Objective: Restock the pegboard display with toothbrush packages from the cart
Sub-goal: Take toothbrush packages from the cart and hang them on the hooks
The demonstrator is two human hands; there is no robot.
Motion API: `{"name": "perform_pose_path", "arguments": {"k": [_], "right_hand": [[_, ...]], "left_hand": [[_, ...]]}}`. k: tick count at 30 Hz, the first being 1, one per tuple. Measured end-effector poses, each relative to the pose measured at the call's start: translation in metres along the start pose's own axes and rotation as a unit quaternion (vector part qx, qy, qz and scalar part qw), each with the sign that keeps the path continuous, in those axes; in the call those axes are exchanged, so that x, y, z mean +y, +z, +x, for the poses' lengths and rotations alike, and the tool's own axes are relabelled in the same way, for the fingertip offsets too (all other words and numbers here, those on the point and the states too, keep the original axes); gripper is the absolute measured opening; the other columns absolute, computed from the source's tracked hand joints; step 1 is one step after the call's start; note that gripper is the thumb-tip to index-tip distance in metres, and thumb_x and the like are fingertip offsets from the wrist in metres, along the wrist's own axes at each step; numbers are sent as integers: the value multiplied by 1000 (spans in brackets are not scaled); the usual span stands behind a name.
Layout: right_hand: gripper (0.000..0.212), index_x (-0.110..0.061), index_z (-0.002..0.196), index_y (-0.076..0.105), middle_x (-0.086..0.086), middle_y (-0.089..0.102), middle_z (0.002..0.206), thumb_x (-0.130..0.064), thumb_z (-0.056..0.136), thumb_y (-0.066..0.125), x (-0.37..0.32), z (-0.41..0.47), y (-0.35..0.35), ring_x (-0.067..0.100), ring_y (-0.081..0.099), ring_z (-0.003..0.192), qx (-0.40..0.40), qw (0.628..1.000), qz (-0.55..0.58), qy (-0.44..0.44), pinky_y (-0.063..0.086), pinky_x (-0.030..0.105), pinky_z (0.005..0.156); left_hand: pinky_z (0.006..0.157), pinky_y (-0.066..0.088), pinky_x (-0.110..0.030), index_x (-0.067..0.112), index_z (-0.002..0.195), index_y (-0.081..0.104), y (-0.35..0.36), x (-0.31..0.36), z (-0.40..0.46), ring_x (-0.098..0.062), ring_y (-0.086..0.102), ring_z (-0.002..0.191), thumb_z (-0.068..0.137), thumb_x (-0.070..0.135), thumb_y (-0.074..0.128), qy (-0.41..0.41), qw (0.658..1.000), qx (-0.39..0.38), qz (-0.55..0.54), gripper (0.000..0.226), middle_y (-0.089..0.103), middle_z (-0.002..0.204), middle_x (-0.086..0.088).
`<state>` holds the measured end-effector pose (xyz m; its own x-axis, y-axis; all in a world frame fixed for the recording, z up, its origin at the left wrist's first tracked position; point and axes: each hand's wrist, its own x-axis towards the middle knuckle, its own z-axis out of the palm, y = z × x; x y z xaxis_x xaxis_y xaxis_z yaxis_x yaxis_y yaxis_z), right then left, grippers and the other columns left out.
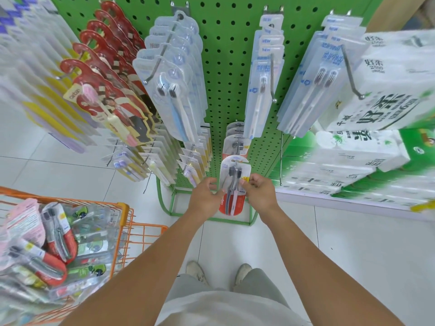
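Note:
A red-and-clear toothbrush package (231, 184) hangs low in front of the green pegboard (226, 67), its top at a lower hook. My left hand (206, 196) pinches its left edge and my right hand (260, 192) pinches its right edge. Behind it, matching red packages (235, 143) hang on the same hook. The orange cart (122, 222) at lower left holds several loose toothbrush packages (54, 243).
Upper hooks carry clear blister packs (174, 90), pale blue packs (263, 85) and red card packs (106, 74). Stacked tissue packs (376, 102) fill the shelf on the right. A green wire base frame (169, 208) stands on the white tile floor by my feet.

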<state>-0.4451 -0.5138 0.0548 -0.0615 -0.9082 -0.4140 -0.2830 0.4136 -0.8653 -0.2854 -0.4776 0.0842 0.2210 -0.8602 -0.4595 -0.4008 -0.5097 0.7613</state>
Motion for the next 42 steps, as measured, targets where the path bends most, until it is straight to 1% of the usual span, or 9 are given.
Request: {"name": "perform_pose_path", "arguments": {"k": [6, 9, 13, 16, 21, 24, 34, 38, 42], "right_hand": [[49, -3, 132, 57, 12, 65, 116, -40, 100, 58, -31, 31, 6, 29, 62, 105, 83, 992, -81, 49, 44, 31, 81], [41, -3, 118, 55, 14, 58, 107, -39, 98, 59, -2, 22, 17, 32, 61, 102, 81, 988, -61, 118, 45, 35, 79], [11, -9, 94, 63, 9, 66, 84, -19, 96, 66, 28, -38, 65, 24, 61, 77, -131, 975, -80, 163, 55, 41, 79], [8, -9, 93, 68, 8, 69, 85, -16, 95, 66, 16, -95, 123, 22, 63, 76, -345, 917, -149, 137, 53, 34, 74], [8, -17, 86, 68, 8, 67, 82, -15, 93, 68, -20, -148, 236, 20, 60, 71, -486, 842, -235, 14, 46, 29, 65], [12, -15, 83, 67, 12, 64, 79, -7, 92, 68, -35, -160, 306, 22, 57, 73, -479, 843, -244, -24, 49, 33, 64], [27, -10, 91, 69, 4, 62, 89, -34, 84, 77, -29, -168, 497, 24, 65, 85, -311, 913, -262, 37, 58, 55, 89], [16, -10, 97, 61, 3, 61, 84, -24, 93, 69, -26, -159, 530, 26, 63, 87, -279, 913, -295, 44, 55, 39, 84], [11, -14, 91, 69, 8, 71, 85, -25, 90, 70, -14, -144, 553, 23, 65, 72, -267, 905, -328, 39, 55, 35, 69]], "left_hand": [[67, 46, -19, 25, 113, 63, -36, -21, -14, -12, 62, 88, 95, 22, 66, -18, 995, 26, -94, 19, 68, 110, 1], [74, 51, -29, 29, 98, 68, -56, -44, -34, -16, 65, 84, 93, 21, 68, -44, 991, 42, -118, 9, 70, 98, 0], [58, 46, -12, 4, 105, 67, -89, -85, -75, -4, 65, 65, 94, 2, 63, -71, 976, 121, -167, 13, 66, 76, -2], [51, 46, -16, 10, 102, 66, -142, -131, -110, -11, 62, 62, 93, 7, 67, -130, 940, 224, -223, 9, 65, 77, -6], [73, 56, -32, 14, 106, 68, -243, -235, -157, -21, 68, 81, 84, 27, 72, -263, 835, 425, -232, 26, 73, 93, -3], [78, 49, -30, 13, 119, 62, -277, -278, -167, -23, 63, 91, 89, 27, 71, -298, 826, 422, -226, 34, 66, 104, -1], [105, 43, -39, 12, 146, 45, -341, -379, -140, -26, 49, 132, 87, 39, 72, -234, 940, 243, -55, 70, 51, 145, -8], [51, 41, -27, 8, 71, 55, -343, -380, -115, -18, 55, 58, 86, 44, 73, -361, 872, 290, -162, 44, 53, 65, -4], [92, 54, -40, -6, 131, 54, -319, -386, -85, -35, 65, 109, 81, 53, 76, -423, 806, 276, -308, 80, 66, 114, -18]]}}
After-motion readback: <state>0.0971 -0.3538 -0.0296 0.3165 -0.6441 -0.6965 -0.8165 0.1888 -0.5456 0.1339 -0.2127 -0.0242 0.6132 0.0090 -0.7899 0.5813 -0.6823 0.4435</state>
